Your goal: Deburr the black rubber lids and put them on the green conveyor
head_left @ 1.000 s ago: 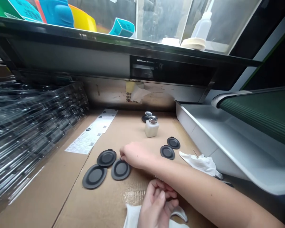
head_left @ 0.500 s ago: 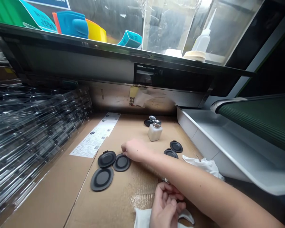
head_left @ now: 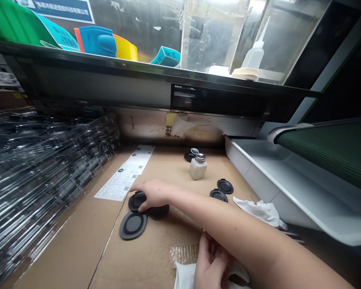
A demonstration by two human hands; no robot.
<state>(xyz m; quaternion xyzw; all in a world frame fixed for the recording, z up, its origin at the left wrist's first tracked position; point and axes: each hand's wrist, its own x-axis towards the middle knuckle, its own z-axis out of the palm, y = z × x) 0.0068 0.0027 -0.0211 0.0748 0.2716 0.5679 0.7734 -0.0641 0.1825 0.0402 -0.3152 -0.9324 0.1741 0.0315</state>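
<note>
My right hand [head_left: 153, 195] reaches across to the left, thumb and forefinger spread over a round black lid [head_left: 135, 200] with a small tab. Its fingertips touch or hover at the lid's edge; I cannot tell which. Under the palm lies a second black lid [head_left: 159, 212], mostly covered. Just in front is a third black lid [head_left: 132, 225], flat on the cardboard. Near the bottom edge my left hand [head_left: 210, 263] has its fingers curled, partly behind my right forearm. A white cloth [head_left: 184, 276] lies beneath it; whatever those fingers hold is hidden.
A pump bottle [head_left: 198, 166] stands at the back. Two black lids [head_left: 225, 186] and another white cloth [head_left: 260, 212] lie right, beside a white tray [head_left: 249, 160]. Printed sheets [head_left: 120, 180] lie left, by stacked clear plastic trays [head_left: 63, 160]. A shelf [head_left: 156, 68] crosses above.
My right hand has moved left, from the middle lid to the upper left one, and its fingers have spread. The left hand stays low by the cloth. The view has tilted up slightly.
</note>
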